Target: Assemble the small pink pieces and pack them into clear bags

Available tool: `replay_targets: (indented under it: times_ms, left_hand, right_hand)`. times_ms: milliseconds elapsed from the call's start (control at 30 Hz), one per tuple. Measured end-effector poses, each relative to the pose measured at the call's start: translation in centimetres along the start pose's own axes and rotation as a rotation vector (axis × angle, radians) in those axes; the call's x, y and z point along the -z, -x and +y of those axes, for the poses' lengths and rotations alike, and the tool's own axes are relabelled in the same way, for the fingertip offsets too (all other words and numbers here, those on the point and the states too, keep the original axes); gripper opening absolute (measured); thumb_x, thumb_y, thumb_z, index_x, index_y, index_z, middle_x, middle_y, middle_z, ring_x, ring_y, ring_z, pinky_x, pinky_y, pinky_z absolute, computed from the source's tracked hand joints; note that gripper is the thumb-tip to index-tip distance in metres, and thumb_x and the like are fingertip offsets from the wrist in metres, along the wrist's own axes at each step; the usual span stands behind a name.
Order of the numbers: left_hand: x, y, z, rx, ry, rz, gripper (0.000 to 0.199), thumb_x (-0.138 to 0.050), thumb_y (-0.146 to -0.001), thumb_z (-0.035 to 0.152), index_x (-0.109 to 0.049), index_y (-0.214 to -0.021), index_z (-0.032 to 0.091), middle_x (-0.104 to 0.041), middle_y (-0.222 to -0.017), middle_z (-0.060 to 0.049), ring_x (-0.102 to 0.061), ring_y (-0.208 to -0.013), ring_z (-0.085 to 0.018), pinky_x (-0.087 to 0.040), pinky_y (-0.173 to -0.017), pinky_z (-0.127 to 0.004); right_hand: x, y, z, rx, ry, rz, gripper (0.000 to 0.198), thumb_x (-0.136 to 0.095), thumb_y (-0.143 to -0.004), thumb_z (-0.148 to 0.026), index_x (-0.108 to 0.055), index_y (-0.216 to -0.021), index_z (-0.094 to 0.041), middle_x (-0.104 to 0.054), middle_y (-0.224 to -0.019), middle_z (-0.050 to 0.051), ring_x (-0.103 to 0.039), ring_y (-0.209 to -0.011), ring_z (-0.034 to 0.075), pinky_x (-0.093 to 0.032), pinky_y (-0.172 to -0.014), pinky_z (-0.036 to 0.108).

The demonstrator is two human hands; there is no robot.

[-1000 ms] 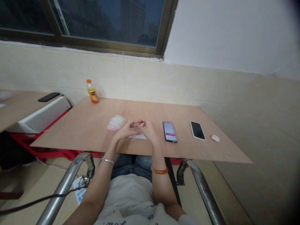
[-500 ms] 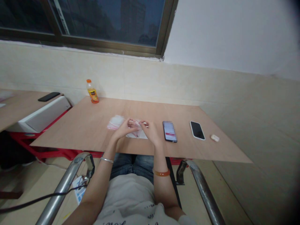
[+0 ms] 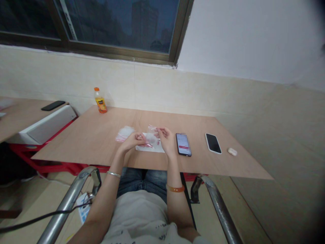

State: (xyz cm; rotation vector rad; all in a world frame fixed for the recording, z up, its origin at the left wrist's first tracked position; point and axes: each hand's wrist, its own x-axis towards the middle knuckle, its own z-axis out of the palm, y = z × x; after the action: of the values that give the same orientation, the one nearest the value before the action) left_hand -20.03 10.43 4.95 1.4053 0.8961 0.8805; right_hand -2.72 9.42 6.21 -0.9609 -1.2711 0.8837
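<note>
Above a white sheet (image 3: 141,148) on the table, my left hand (image 3: 132,141) is closed in a pinch. A small reddish piece (image 3: 149,145) shows at its fingertips, too small to make out. My right hand (image 3: 166,138) pinches a small clear zip bag (image 3: 152,128) with a red line along its top, held just beyond the sheet. Tiny red bits (image 3: 158,142) show between the hands on the sheet. Left of my left hand lies a pile of clear zip bags (image 3: 125,132) with red edges.
A phone with its screen lit (image 3: 183,145) lies to the right, then a white-edged phone (image 3: 213,143) and a small white case (image 3: 232,151). An orange drink bottle (image 3: 101,103) stands at the back left. Metal armrests (image 3: 69,200) flank me; another table (image 3: 22,112) is at the left.
My hands have moved apart. The left hand came slightly lower; the right hand moved a little right, and the clear zip bag now shows raised at its fingertips.
</note>
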Motion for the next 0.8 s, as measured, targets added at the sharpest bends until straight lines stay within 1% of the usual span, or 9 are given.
replay_targets:
  times_ms: [67, 133, 200, 267, 300, 367, 467, 633, 800]
  left_hand:
    - [-0.1, 0.1, 0.2, 0.008, 0.008, -0.033, 0.023, -0.074, -0.059, 0.026, -0.056, -0.066, 0.013, -0.063, -0.060, -0.001, -0.061, -0.057, -0.013, -0.048, -0.059, -0.024]
    - [-0.3, 0.1, 0.4, -0.020, -0.012, -0.041, 0.023, -0.074, -0.060, 0.027, -0.058, -0.067, 0.012, -0.064, -0.062, -0.002, -0.060, -0.058, -0.013, -0.048, -0.059, -0.025]
    - [-0.4, -0.1, 0.7, -0.100, -0.025, 0.028, 0.024, -0.073, -0.061, 0.029, -0.063, -0.074, 0.012, -0.067, -0.071, -0.004, -0.061, -0.064, -0.013, -0.048, -0.063, -0.025]
    - [-0.4, -0.2, 0.9, -0.197, -0.018, 0.150, 0.026, -0.070, -0.064, 0.032, -0.065, -0.082, 0.013, -0.068, -0.082, -0.006, -0.061, -0.072, -0.014, -0.048, -0.067, -0.025]
    - [-0.4, -0.3, 1.0, -0.234, -0.014, 0.205, 0.027, -0.069, -0.066, 0.033, -0.066, -0.083, 0.013, -0.069, -0.085, -0.007, -0.061, -0.074, -0.015, -0.048, -0.069, -0.026]
    - [-0.4, -0.4, 1.2, -0.269, -0.016, 0.261, 0.026, -0.068, -0.067, 0.035, -0.067, -0.081, 0.013, -0.069, -0.084, -0.007, -0.061, -0.075, -0.016, -0.048, -0.070, -0.027]
    - [-0.4, -0.3, 1.4, -0.285, -0.006, 0.284, 0.025, -0.069, -0.067, 0.035, -0.068, -0.079, 0.013, -0.069, -0.080, -0.007, -0.061, -0.072, -0.016, -0.048, -0.069, -0.027]
    - [-0.5, 0.0, 1.8, -0.278, 0.036, 0.332, 0.023, -0.068, -0.068, 0.035, -0.066, -0.076, 0.014, -0.067, -0.072, -0.005, -0.061, -0.068, -0.015, -0.048, -0.067, -0.026]
    - [-0.6, 0.2, 2.3, -0.277, 0.009, 0.321, 0.023, -0.067, -0.069, 0.035, -0.066, -0.076, 0.014, -0.067, -0.072, -0.004, -0.060, -0.069, -0.014, -0.047, -0.067, -0.026]
  right_hand:
    - [-0.1, 0.1, -0.2, 0.014, -0.044, 0.022, 0.024, -0.056, -0.077, -0.039, -0.059, -0.083, -0.017, -0.065, -0.077, 0.004, -0.061, -0.064, 0.014, -0.048, -0.059, 0.025]
    - [-0.1, 0.2, -0.5, 0.000, -0.084, 0.026, 0.025, -0.058, -0.076, -0.039, -0.057, -0.090, -0.018, -0.066, -0.075, 0.003, -0.061, -0.062, 0.014, -0.048, -0.057, 0.025]
    - [-0.1, 0.4, -0.8, -0.043, -0.114, -0.006, 0.033, -0.060, -0.074, -0.038, -0.054, -0.100, -0.019, -0.067, -0.073, 0.001, -0.062, -0.061, 0.014, -0.048, -0.055, 0.024]
    - [0.0, 0.5, -1.0, -0.084, -0.132, -0.050, 0.041, -0.062, -0.072, -0.038, -0.052, -0.107, -0.019, -0.067, -0.071, 0.000, -0.062, -0.060, 0.013, -0.048, -0.054, 0.023]
    - [0.1, 0.5, -1.1, -0.093, -0.140, -0.063, 0.043, -0.063, -0.071, -0.038, -0.052, -0.108, -0.019, -0.067, -0.070, 0.000, -0.062, -0.059, 0.013, -0.047, -0.054, 0.022]
    - [0.2, 0.5, -1.1, -0.101, -0.149, -0.074, 0.045, -0.064, -0.071, -0.038, -0.052, -0.109, -0.019, -0.067, -0.070, 0.000, -0.061, -0.058, 0.012, -0.046, -0.053, 0.021]
    - [0.4, 0.4, -1.2, -0.130, -0.146, -0.095, 0.043, -0.065, -0.070, -0.040, -0.056, -0.105, -0.017, -0.068, -0.070, 0.002, -0.061, -0.057, 0.013, -0.044, -0.050, 0.021]
    - [0.6, 0.5, -1.3, -0.191, -0.083, -0.171, 0.032, -0.064, -0.069, -0.042, -0.066, -0.082, -0.013, -0.069, -0.081, 0.009, -0.062, -0.062, 0.014, -0.045, -0.052, 0.022]
    - [0.6, 0.4, -1.3, -0.168, -0.102, -0.124, 0.032, -0.062, -0.070, -0.043, -0.065, -0.083, -0.014, -0.068, -0.078, 0.008, -0.059, -0.056, 0.012, -0.043, -0.049, 0.021]
